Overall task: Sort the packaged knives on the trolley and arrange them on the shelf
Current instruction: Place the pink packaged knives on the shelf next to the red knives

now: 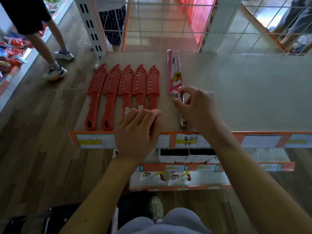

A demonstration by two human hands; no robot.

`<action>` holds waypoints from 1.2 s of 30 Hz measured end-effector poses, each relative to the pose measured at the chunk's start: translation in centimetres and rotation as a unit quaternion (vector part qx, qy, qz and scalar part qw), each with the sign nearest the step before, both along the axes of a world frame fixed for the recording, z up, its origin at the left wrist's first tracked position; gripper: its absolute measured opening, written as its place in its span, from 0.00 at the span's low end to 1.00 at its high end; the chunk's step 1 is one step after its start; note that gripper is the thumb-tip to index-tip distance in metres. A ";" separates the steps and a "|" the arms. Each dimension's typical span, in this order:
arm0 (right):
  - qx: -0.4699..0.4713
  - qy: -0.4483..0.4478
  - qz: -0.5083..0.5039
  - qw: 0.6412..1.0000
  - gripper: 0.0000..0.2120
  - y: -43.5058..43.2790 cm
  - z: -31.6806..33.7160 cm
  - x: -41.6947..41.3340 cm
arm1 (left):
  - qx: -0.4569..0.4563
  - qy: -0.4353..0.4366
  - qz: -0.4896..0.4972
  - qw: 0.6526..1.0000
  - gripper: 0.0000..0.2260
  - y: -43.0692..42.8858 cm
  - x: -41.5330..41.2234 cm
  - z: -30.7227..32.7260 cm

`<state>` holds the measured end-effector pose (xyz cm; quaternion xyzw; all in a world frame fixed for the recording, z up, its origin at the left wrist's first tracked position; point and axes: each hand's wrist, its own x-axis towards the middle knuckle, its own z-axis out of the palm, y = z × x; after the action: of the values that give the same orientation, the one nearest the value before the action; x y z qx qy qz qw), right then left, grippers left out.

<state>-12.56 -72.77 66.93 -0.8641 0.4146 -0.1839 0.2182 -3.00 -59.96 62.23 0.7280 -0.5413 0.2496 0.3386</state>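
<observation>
Five red knives [125,85] lie side by side on the left part of the top shelf [244,98], tips pointing away and handles toward the front edge. Each wears a red perforated sheath over the blade, and small white stickers show on two of the handles. Just to their right lies a sixth, a pink-packaged knife [175,73]. Its blade sits in a narrow pink card sleeve printed with yellow fruit, and its round metal handle [183,122] runs back almost to the shelf lip.

Left hand [138,130]: back up, fingers bent down over the handle ends of the three rightmost red knives. The fingertips are hidden, so a grip cannot be confirmed. Right hand [200,107]: thumb and forefinger pinch the metal handle just below the sleeve, the other fingers loosely curled.

Lower tiers: white-and-black packs [175,155] on the next one down, and white printed bags [168,179] below that.
</observation>
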 end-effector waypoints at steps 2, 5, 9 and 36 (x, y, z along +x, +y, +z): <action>-0.017 0.014 0.005 1.000 0.19 0.3 0.0 -0.1 | 0.006 0.011 0.000 1.000 0.09 0.0 0.0 0.2; -0.043 0.027 0.002 0.999 0.22 1.1 0.2 -0.4 | 0.023 0.037 -0.004 0.999 0.08 0.2 -0.1 0.6; -0.053 0.020 0.015 0.998 0.22 2.7 0.9 -1.0 | 0.035 0.093 -0.030 0.995 0.11 0.9 -0.1 1.3; 0.065 0.149 0.062 0.985 0.26 30.2 -11.5 -7.6 | 0.303 0.200 0.044 0.931 0.33 27.0 -5.9 -9.4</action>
<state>-20.18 -42.62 55.44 -0.8901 0.3987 -0.0119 0.2205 -8.93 -32.94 52.79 0.8539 -0.4798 -0.0622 0.1919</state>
